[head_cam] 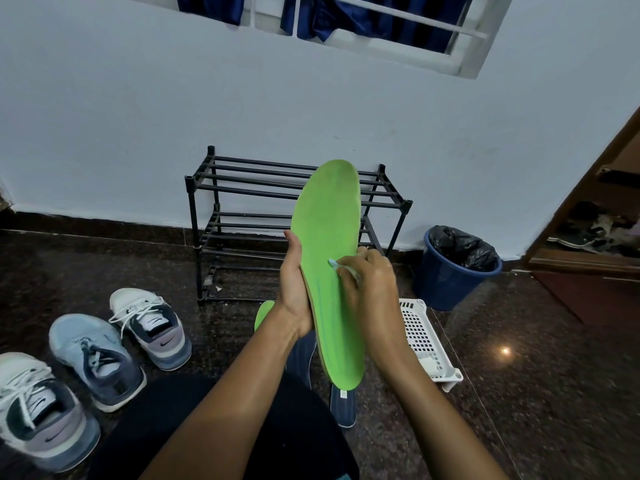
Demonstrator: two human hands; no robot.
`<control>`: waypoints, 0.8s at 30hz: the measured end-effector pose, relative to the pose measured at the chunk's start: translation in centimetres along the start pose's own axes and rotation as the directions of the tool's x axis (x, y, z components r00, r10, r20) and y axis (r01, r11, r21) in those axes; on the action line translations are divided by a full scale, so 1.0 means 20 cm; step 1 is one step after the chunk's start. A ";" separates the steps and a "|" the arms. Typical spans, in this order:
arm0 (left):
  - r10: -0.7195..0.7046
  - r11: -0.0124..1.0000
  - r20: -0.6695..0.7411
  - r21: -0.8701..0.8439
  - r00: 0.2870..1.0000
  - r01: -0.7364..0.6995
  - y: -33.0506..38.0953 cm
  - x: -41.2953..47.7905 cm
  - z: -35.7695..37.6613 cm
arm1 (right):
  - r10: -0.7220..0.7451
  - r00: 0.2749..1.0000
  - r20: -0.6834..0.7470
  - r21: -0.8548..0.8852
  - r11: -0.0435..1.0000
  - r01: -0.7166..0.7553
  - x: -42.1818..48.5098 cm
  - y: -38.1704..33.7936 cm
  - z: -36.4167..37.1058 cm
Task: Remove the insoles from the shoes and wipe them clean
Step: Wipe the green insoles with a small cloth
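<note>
A long green insole [325, 223] stands nearly upright in front of me. My left hand [294, 289] grips its left edge near the middle. My right hand [372, 292] pinches a small pale wipe [341, 266] and presses it against the insole's green face. A second green insole [264, 315] lies on the floor behind my left wrist, mostly hidden. A dark blue insole [343, 405] lies on the floor below the held one. Three sneakers sit at the left: a white one [152, 327], a light blue one [97, 358] and another white one [38, 410].
A black two-tier shoe rack [249, 209] stands against the white wall. A blue bin [450, 275] with a black liner is to its right. A white perforated tray [424, 341] lies on the dark granite floor beside my right forearm. A wooden door frame [588, 202] is at far right.
</note>
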State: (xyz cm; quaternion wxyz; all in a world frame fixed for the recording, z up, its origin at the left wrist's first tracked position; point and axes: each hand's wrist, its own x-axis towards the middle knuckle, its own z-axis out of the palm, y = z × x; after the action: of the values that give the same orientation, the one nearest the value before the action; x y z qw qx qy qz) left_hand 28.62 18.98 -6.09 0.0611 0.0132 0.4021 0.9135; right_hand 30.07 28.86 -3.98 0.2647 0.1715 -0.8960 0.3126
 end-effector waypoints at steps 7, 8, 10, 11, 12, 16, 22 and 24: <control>-0.016 0.999 0.005 -0.034 1.000 0.016 0.01 0.00 -0.01 | -0.028 0.999 0.019 0.099 0.995 0.026 -0.06 -0.06 0.03; -0.010 0.999 0.007 -0.039 1.000 0.010 0.01 0.00 -0.01 | -0.041 0.999 0.031 0.106 0.994 0.038 -0.08 -0.07 0.03; 0.002 0.999 0.010 -0.044 1.000 -0.001 0.01 0.00 -0.01 | -0.053 0.998 0.034 0.100 0.994 0.049 -0.09 -0.08 0.04; 0.004 0.999 0.016 -0.049 1.000 -0.004 0.01 0.00 -0.01 | -0.052 0.998 0.029 0.089 0.995 0.049 -0.09 -0.07 0.03; 0.009 0.999 0.021 -0.049 1.000 -0.008 0.00 0.01 -0.01 | -0.051 0.998 0.023 0.073 0.996 0.050 -0.08 -0.07 0.03; 0.018 1.000 0.017 -0.023 1.000 -0.018 -0.01 0.01 -0.01 | -0.011 1.000 0.015 -0.008 1.000 0.011 -0.03 -0.04 0.03; 0.026 0.999 0.003 -0.022 1.000 -0.026 0.00 0.01 -0.03 | -0.038 0.999 0.018 0.068 0.997 0.037 -0.07 -0.07 0.05; 0.029 0.999 0.005 -0.025 1.000 -0.029 -0.01 0.02 -0.04 | -0.058 0.998 0.028 0.105 0.993 0.055 -0.10 -0.08 0.06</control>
State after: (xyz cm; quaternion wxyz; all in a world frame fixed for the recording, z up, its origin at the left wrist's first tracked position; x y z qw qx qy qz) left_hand 28.22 18.58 -6.68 0.0491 0.0208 0.3903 0.9191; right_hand 31.97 27.12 -5.08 0.2500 0.2153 -0.8773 0.3486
